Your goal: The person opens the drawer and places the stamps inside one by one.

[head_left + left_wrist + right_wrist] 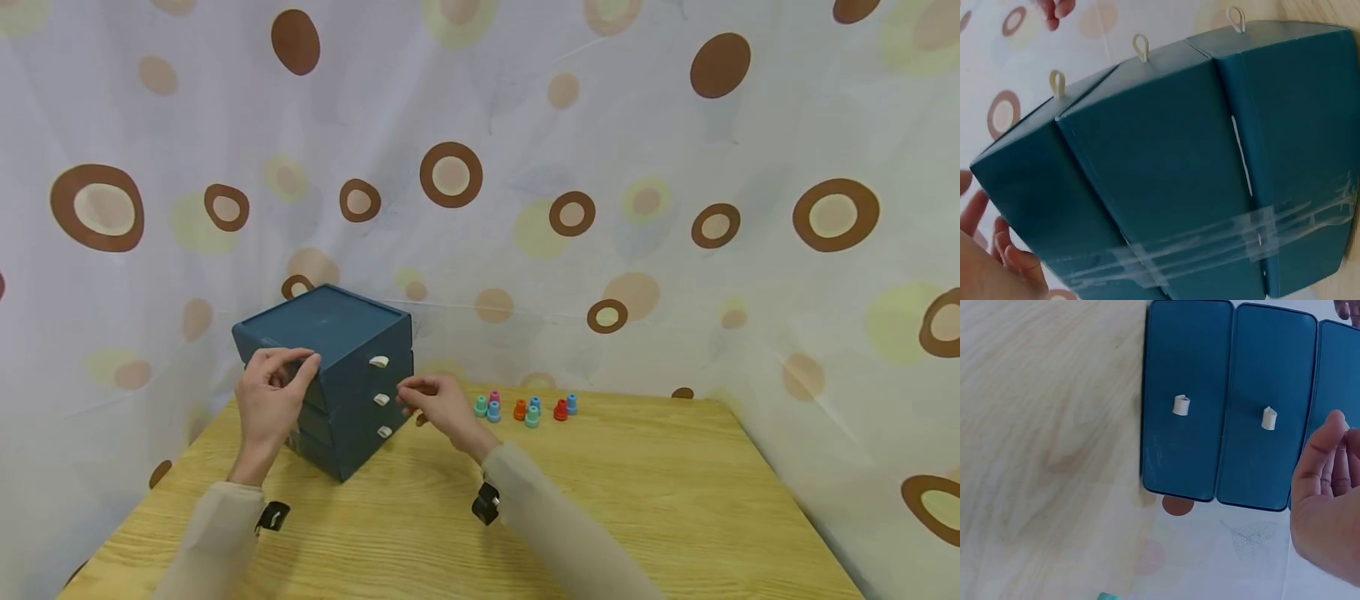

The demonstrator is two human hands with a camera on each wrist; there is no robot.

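A dark blue cabinet with three drawers (322, 321) stands at the left of the table, one corner toward me. Each drawer front has a small cream pull loop, the top one (378, 362) facing right; all drawers are closed. My left hand (270, 400) is at the cabinet's upper near edge, fingers and thumb bent in a C with a gap between them. Just off the drawer fronts is my right hand (442, 408), its fingers loosely curled near the thumb and nothing between them. All three loops stand apart from it in the left wrist view.
Several small coloured pegs, among them an orange one (520, 409) and a red one (561, 409), stand toward the back of the wooden table (600, 500). Clear tape (1210, 237) runs across the cabinet's side. A spotted curtain (510, 108) hangs behind and at both sides.
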